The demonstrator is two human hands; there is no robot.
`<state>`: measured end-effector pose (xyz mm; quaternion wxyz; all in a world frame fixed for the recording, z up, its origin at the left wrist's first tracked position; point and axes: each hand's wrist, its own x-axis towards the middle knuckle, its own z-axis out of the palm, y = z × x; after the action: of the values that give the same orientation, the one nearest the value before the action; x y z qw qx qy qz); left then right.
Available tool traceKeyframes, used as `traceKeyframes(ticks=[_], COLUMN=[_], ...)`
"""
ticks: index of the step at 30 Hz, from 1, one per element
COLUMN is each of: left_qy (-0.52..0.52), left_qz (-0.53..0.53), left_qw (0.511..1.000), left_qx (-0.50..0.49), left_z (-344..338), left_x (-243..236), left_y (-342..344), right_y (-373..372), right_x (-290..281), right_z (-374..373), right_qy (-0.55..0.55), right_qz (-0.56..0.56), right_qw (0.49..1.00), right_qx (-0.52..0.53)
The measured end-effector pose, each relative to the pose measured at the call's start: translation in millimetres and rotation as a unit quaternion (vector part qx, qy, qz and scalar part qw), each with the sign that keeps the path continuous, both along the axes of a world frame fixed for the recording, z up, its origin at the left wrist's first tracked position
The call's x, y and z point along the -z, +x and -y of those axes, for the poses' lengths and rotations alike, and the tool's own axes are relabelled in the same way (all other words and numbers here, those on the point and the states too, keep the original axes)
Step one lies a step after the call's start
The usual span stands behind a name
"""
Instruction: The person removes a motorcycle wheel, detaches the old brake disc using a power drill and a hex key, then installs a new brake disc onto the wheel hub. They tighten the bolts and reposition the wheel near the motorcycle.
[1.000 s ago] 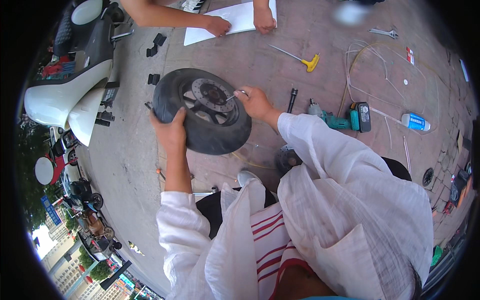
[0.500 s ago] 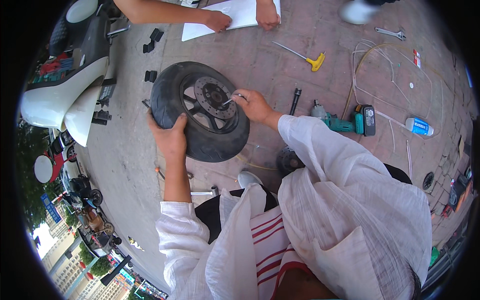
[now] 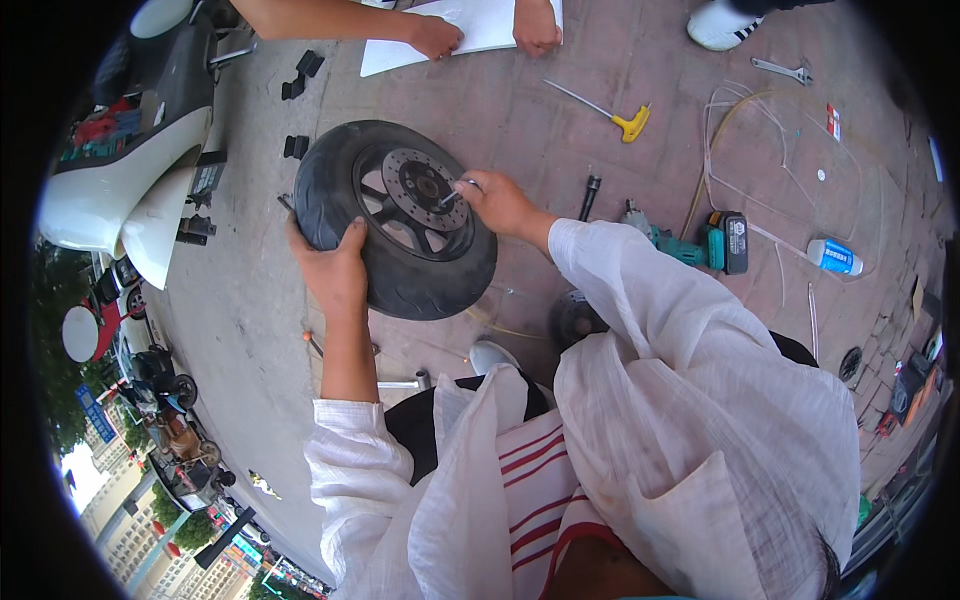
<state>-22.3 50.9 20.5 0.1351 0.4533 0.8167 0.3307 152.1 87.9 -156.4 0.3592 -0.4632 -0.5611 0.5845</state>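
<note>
A scooter wheel with a black tire (image 3: 430, 291) stands tilted in front of me, its drilled brake disc (image 3: 408, 180) turned up toward me. My left hand (image 3: 333, 268) grips the tire's left side, thumb on the sidewall and fingers round the tread, partly hidden. Pinched in my right hand (image 3: 497, 203) is a slim metal hex key (image 3: 449, 197); its tip meets the disc near the hub, at what looks like a bolt. The rest of the key is largely covered by my fingers.
Right of the wheel lie a black socket extension (image 3: 590, 197), a green cordless impact wrench (image 3: 688, 246), a yellow-handled hex driver (image 3: 630, 124), an adjustable wrench (image 3: 783, 69) and a bottle (image 3: 835, 257). Another person's hands (image 3: 437, 37) press a white sheet (image 3: 485, 25). A white scooter (image 3: 130, 205) stands left.
The view has shifted slightly. My right hand and the hex key have turned a little at the disc, while the left keeps its grip. A bystander's shoe at the top right has come to rest.
</note>
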Motion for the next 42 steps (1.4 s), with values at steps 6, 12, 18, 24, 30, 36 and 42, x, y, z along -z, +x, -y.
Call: traceKeyframes(ticks=[6, 12, 18, 24, 30, 36, 42], left_qy=[-0.021, -0.112, -0.106, -0.073, -0.075, -0.086, -0.046], left_qz=[-0.086, -0.119, -0.174, -0.140, -0.151, -0.165, -0.118], left_qw=[0.995, 0.984, 0.975, 0.981, 0.974, 0.976, 0.988], left_qx=[-0.037, -0.072, -0.090, -0.115, -0.150, -0.117, -0.086], left_z=[-1, -9, 1, 17, 32, 33, 66], left_x=[-3, -20, -11, -8, -2, -10, -16], left_y=[13, 48, 76, 69, 69, 84, 81], right_y=[33, 44, 50, 55, 61, 59, 66], right_x=[19, 43, 26, -2, -12, -10, -19], right_z=[51, 86, 95, 83, 75, 103, 52], right_qy=[-0.053, -0.109, -0.157, -0.326, -0.288, -0.216, -0.302], right_qz=[0.047, 0.125, 0.176, 0.162, 0.210, 0.203, 0.106], right_qw=[0.997, 0.984, 0.968, 0.929, 0.934, 0.955, 0.942], right_qx=[0.027, 0.072, 0.080, 0.062, 0.020, 0.027, -0.099])
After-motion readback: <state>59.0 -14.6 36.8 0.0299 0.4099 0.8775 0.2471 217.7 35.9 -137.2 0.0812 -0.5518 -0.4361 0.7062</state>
